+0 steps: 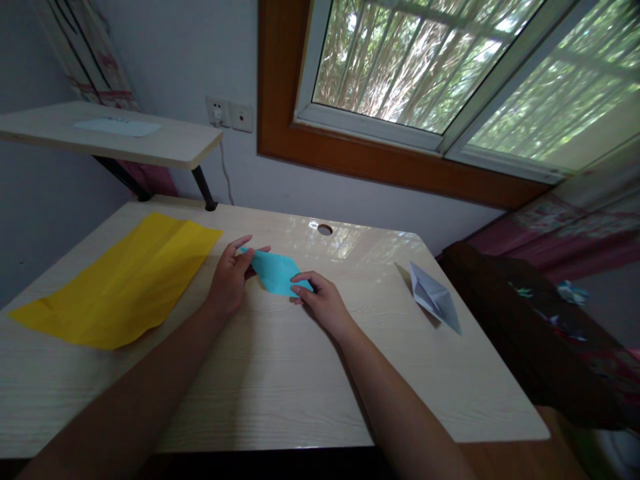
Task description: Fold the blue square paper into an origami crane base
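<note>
A folded piece of light blue paper, with pointed ends, is held between my two hands over the middle of the desk. My left hand pinches its left end between thumb and fingers. At the right end, the thumb and fingers of my right hand grip the paper. A large sheet of yellow paper lies creased on the desk, left of my left hand. Toward the right edge stands a folded white paper boat, apart from both hands.
The pale wooden desk has a round cable hole near its back edge. A raised shelf on black legs carries a white sheet. Behind are a wall socket and a window; a dark brown sofa stands at right.
</note>
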Available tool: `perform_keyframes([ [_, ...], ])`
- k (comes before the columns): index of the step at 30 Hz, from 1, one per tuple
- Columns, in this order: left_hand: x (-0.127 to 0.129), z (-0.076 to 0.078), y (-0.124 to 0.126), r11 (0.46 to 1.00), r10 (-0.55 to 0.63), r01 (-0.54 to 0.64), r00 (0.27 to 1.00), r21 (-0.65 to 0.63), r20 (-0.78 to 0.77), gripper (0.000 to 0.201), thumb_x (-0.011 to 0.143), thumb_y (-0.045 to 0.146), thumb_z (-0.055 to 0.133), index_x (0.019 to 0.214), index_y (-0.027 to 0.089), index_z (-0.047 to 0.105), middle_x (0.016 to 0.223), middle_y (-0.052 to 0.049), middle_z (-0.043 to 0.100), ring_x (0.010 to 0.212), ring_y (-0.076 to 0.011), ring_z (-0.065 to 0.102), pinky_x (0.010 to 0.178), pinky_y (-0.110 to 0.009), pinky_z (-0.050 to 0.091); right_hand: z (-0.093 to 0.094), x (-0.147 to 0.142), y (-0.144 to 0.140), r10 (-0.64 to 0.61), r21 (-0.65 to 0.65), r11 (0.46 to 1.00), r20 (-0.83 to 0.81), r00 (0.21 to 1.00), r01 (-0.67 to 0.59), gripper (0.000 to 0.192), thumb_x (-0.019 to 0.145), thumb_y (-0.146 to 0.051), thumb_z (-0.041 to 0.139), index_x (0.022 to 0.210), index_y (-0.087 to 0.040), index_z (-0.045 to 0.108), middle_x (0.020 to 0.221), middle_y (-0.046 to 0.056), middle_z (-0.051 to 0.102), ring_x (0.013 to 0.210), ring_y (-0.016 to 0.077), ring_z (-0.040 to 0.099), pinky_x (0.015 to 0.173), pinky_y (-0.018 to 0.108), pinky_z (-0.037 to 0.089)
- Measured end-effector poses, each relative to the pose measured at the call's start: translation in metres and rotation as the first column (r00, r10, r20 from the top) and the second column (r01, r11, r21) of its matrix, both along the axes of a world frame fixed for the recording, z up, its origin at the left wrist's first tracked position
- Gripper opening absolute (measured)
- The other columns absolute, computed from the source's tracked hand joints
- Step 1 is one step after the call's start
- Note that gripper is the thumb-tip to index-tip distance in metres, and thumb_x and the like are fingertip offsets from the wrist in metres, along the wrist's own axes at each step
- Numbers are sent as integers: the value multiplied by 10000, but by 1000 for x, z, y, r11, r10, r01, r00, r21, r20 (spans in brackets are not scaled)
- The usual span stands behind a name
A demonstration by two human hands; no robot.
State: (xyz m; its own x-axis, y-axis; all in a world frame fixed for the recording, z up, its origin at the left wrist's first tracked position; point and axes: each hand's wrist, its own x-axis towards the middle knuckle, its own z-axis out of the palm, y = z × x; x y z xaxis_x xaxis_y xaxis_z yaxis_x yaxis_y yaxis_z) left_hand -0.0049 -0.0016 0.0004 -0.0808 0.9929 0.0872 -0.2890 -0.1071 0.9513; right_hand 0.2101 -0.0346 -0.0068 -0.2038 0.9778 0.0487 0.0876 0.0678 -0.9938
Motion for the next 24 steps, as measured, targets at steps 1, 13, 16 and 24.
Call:
perform_keyframes([
  [1,-1,0,0,1000,14,-14,1000,9,2,547,911,459,627,1367,207,461,1167,-160,741,969,-237,734,825,-400,590,-1,1,0,-5,7,1000,1,1000,5,230,827,-382,725,983,-220,680,806,-22,652,642,124,664,624,263,565],
  [13,-3,0,2,996,68,-72,995,61,73,357,924,439,605,1198,213,573,1151,-125,749,1020,-235,722,860,-392,575,1,3,1,-48,60,997,79,996,43,184,842,-347,701,982,-228,690,858,-9,678,660,135,684,618,256,560],
  [16,-2,1,2,995,74,-79,993,56,90,325,933,430,593,1172,212,580,1128,-120,755,1013,-233,723,851,-380,574,2,2,0,-46,58,997,82,996,41,178,838,-340,702,978,-230,693,854,-11,677,654,133,677,615,258,559],
  [24,4,4,-3,997,-56,64,987,-50,149,671,859,448,719,1425,254,415,1089,-90,753,928,-208,720,829,-351,576,2,1,0,-51,28,998,23,998,50,209,825,-372,722,977,-231,691,828,-17,659,655,137,670,636,277,573],
])
